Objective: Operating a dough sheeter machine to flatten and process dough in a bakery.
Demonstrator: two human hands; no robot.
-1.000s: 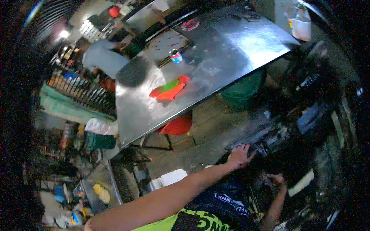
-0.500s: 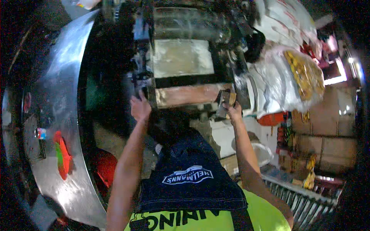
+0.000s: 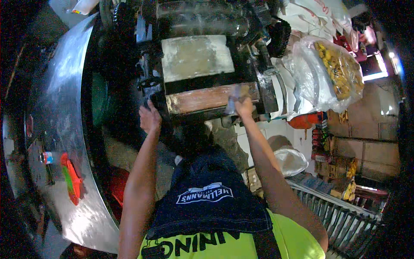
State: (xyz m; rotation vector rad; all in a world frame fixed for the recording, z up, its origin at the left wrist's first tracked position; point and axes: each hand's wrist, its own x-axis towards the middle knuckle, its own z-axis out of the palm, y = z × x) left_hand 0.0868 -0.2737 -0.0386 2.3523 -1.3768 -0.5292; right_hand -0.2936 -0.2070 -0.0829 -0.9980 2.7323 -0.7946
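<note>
In front of me stands a dark roller machine (image 3: 254, 64) with a pale, flour-dusted plate (image 3: 196, 58) between its side frames. A worn wooden board (image 3: 196, 99) runs across the near side. My right hand (image 3: 243, 107) is closed around a scraper (image 3: 234, 99), a flat metal blade with a wooden grip, held over the board's right part and blurred by motion. Whether the blade touches the wood I cannot tell. My left hand (image 3: 149, 118) holds nothing, fingers partly extended, beside the machine's near left corner; contact there is unclear.
A long steel table (image 3: 56, 112) curves along the left, with a red and green object (image 3: 71, 178) on it. Clear plastic bags (image 3: 330, 71) with yellowish contents and white sacks (image 3: 310, 17) crowd the right. A metal rack (image 3: 336, 211) stands at lower right.
My right hand has carried the scraper leftward over the wooden board, from its right end. The left hand has shifted slightly within the view, which itself has moved a little.
</note>
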